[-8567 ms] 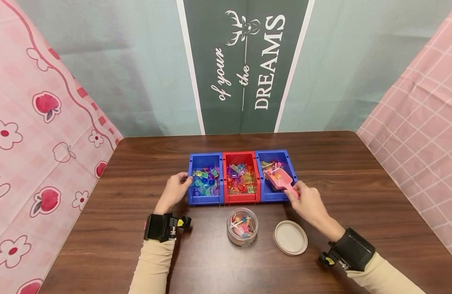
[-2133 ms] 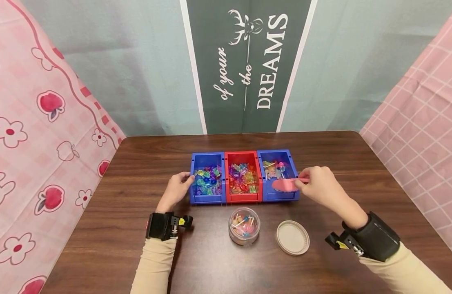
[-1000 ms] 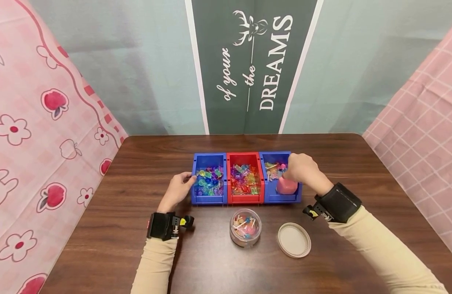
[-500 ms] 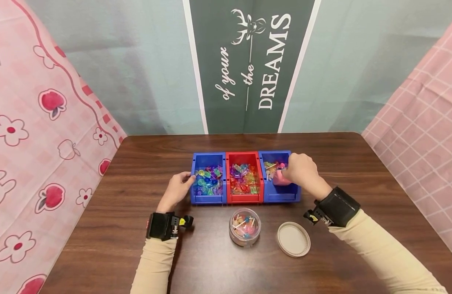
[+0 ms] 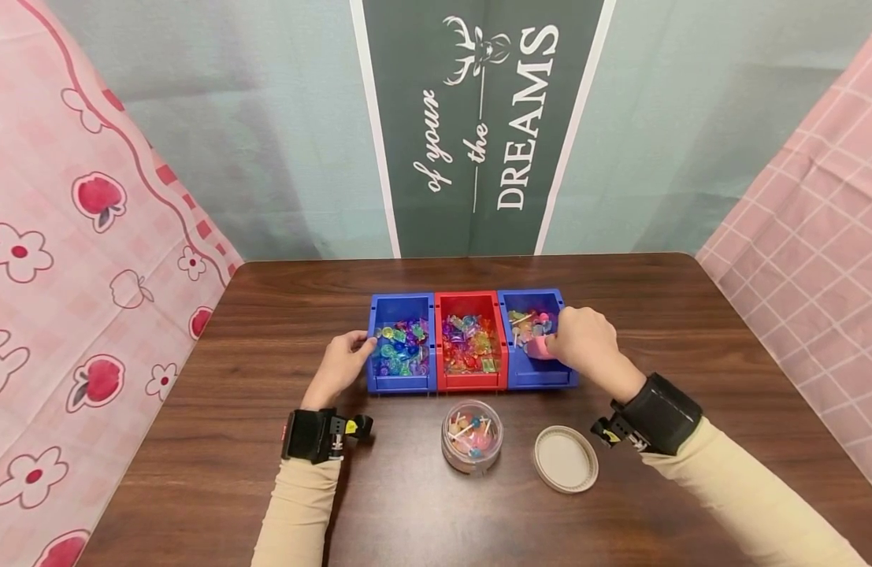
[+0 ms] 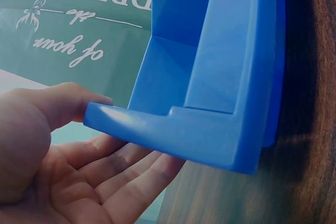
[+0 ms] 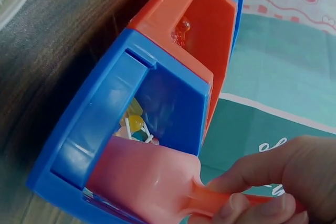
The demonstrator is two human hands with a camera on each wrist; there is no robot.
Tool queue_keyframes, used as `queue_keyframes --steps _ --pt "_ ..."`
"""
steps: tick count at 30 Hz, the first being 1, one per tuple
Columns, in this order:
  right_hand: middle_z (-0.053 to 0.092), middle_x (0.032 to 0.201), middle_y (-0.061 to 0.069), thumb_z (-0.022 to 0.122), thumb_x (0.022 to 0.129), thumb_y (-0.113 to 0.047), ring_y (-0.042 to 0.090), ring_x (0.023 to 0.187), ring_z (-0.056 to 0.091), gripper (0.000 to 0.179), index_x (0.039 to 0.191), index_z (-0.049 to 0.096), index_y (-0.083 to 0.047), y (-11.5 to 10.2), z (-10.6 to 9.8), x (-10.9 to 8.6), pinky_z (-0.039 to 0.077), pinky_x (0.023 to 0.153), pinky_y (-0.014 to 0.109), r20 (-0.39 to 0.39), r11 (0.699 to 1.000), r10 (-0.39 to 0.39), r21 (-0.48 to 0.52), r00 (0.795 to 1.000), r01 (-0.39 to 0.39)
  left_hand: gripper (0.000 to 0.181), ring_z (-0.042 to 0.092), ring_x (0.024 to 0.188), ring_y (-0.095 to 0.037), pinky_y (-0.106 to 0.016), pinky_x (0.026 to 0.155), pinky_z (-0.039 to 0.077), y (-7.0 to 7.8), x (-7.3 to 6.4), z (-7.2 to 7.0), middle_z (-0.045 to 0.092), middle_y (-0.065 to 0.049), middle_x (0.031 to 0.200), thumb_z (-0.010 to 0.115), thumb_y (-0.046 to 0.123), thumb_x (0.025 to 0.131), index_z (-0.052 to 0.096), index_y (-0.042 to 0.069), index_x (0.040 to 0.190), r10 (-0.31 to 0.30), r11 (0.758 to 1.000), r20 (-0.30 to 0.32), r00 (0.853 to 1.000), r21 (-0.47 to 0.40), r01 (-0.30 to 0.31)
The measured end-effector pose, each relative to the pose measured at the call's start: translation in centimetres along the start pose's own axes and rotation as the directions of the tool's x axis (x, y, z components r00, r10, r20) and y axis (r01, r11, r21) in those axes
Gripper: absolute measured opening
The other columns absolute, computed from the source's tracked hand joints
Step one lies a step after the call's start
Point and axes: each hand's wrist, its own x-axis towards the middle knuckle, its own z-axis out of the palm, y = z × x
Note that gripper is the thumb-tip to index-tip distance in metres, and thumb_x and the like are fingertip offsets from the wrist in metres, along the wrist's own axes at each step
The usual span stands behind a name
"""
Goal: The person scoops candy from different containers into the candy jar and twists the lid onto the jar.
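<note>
My left hand (image 5: 339,368) holds the side wall of the left blue bin (image 5: 402,385); in the left wrist view the thumb (image 6: 79,100) lies over the rim and the fingers sit under the wall's outside. This bin holds blue, green and purple translucent trinkets. My right hand (image 5: 586,340) grips the handle of a pink scoop (image 7: 149,179), whose head is lowered into the right blue bin (image 5: 542,379). Small lollipop-like pieces (image 7: 135,123) with white sticks lie just beyond the scoop head. The scoop's inside is turned away from the right wrist view.
Between the blue bins stands a red bin (image 5: 471,383) of red, yellow and purple trinkets, its walls against theirs. In front is a clear jar (image 5: 471,465), lidless, with similar lollipop pieces inside. A pale round lid (image 5: 565,459) lies right of it on the wooden table (image 5: 265,315).
Earlier the scoop was held tilted with pieces on it, then flat near the bin's front. Since then my right hand has lowered it among the lollipop pieces. My left hand has kept its hold.
</note>
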Motion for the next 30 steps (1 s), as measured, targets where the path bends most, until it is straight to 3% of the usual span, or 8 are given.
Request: queue_keyframes --steps 4,11,17,30 --pt "0.049 0.067 0.010 0.067 0.085 -0.031 0.023 0.062 0.048 0.036 0.073 0.062 0.003 0.1 0.3 -0.3 0.038 0.047 0.031 -0.003 1.000 -0.001 -0.005 1.000 0.001 0.039 0.063 0.103 -0.031 -0.044 0.094 0.053 0.0 0.0 0.0 0.066 -0.028 0.115 0.049 0.017 0.099 0.056 -0.011 0.125 -0.004 1.000 0.002 1.000 -0.003 0.004" --pt "0.051 0.068 0.011 0.066 0.086 -0.030 0.023 0.062 0.049 0.038 0.087 0.065 0.008 0.2 0.7 -0.7 0.037 0.047 0.029 0.021 1.000 0.001 -0.007 1.000 0.000 0.040 0.062 0.105 -0.030 -0.045 0.096 0.052 0.1 -0.1 0.0 0.064 -0.027 0.119 0.048 0.020 0.100 0.055 -0.009 0.128 -0.030 0.999 0.019 0.999 -0.023 0.031" --pt "0.039 0.061 0.004 0.059 0.081 -0.016 0.020 0.058 0.044 0.027 0.059 0.047 -0.006 0.6 1.2 -0.9 0.032 0.047 0.028 0.014 1.000 -0.023 -0.006 1.000 0.023 0.040 0.062 0.106 -0.029 -0.045 0.097 0.052 0.1 0.0 -0.1 0.064 -0.026 0.120 0.047 0.020 0.101 0.054 -0.008 0.129 -0.031 0.999 0.023 0.999 -0.022 0.031" --pt "0.056 0.069 0.013 0.059 0.078 -0.014 0.025 0.061 0.051 0.018 0.064 0.056 -0.004 1.2 3.8 -0.6 0.038 0.046 0.032 -0.014 0.999 -0.010 0.048 1.000 0.011 0.040 0.062 0.105 -0.029 -0.044 0.096 0.052 0.2 -0.1 -0.1 0.064 -0.026 0.120 0.047 0.020 0.101 0.054 -0.008 0.129 -0.039 0.999 0.028 0.999 -0.011 0.039"
